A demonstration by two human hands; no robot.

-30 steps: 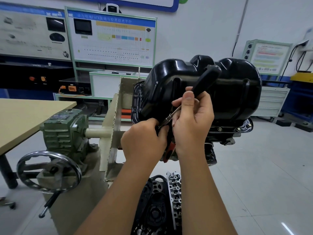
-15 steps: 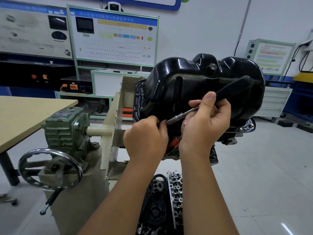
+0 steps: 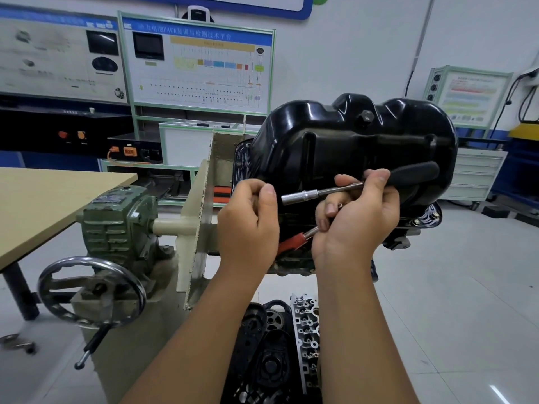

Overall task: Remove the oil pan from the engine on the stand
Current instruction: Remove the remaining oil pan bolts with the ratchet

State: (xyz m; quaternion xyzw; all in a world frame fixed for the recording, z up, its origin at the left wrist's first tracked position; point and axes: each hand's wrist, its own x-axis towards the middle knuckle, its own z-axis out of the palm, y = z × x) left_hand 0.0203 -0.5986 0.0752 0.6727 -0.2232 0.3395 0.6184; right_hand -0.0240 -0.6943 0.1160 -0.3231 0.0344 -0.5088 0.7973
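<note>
The glossy black stamped-steel oil pan (image 3: 350, 147) sits atop the inverted engine on the stand. The right hand (image 3: 357, 220) grips a black-handled chrome socket driver (image 3: 320, 193) and a red-handled tool (image 3: 294, 240). The left hand (image 3: 248, 223) is curled beside the socket tip; I cannot tell what it holds.

White wall (image 3: 364, 39), tiled floor (image 3: 466, 301), wooden table (image 3: 43, 205)

Lighting is bright, even and overhead, with white glare streaks on the glossy black oil pan (image 3: 350, 141) and a small reflection on the floor tiles (image 3: 495, 392) at lower right. Shadows are soft, the deepest lying beneath the engine. Wide-angle distortion bows the wall boards (image 3: 198, 65) and the tabletop (image 3: 43, 205) near the edges; background print is too soft to read.
</note>
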